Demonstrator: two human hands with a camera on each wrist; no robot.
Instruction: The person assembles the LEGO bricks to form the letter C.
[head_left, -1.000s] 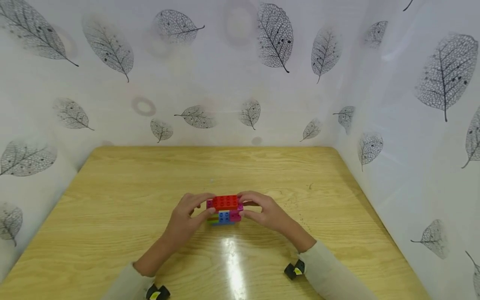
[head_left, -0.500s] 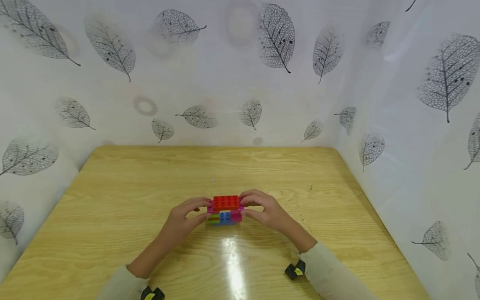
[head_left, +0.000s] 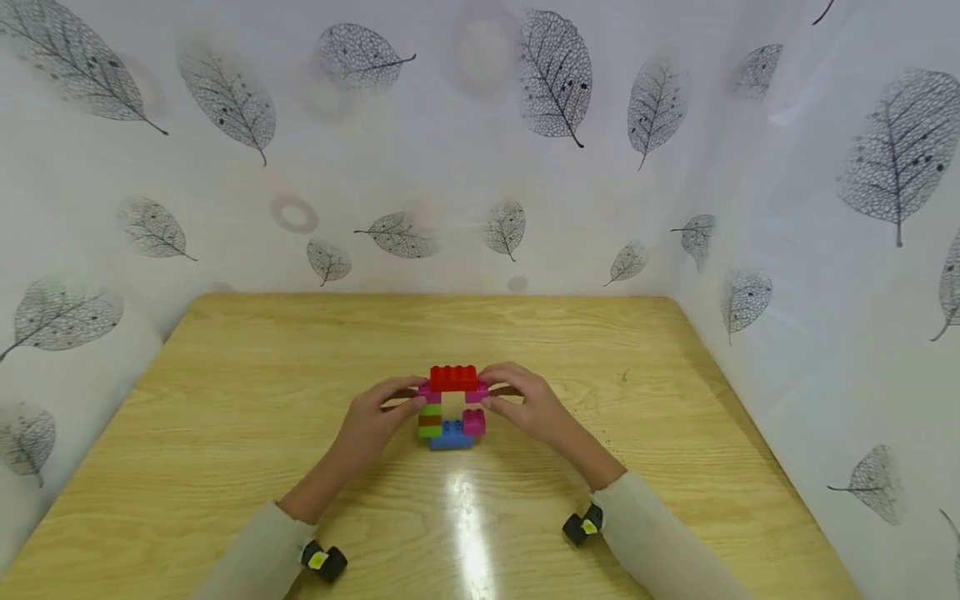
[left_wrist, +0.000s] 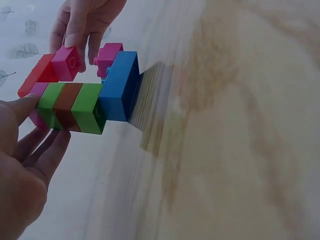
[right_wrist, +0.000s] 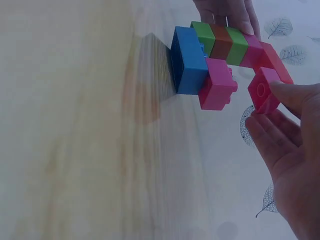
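Toy building bricks form a frame-shaped build. Its blue brick (head_left: 452,442) is at the bottom, with a green, brown and green column (left_wrist: 71,107) on the left. A red brick (head_left: 453,379) spans the top, with a pink brick (right_wrist: 245,54) under its left end. My left hand (head_left: 378,412) pinches that pink brick, fingertips also at the upper green brick. My right hand (head_left: 528,406) pinches another pink brick (right_wrist: 263,90) under the red brick's right end. Below that, a gap separates it from the lower pink brick (right_wrist: 216,85) on the blue one.
The wooden table (head_left: 300,350) spreads around the build, its far edge against a whitish leaf-printed sheet (head_left: 465,167). Small dark marks (head_left: 596,425) lie on the wood to the right. A black device (head_left: 324,560) sits at the left wrist, another black device (head_left: 582,525) at the right.
The build, seen from above before, now shows its front side with the opening through it; the red brick sits higher. Both hands moved slightly up with it. The left fingers shifted their hold on the left end.
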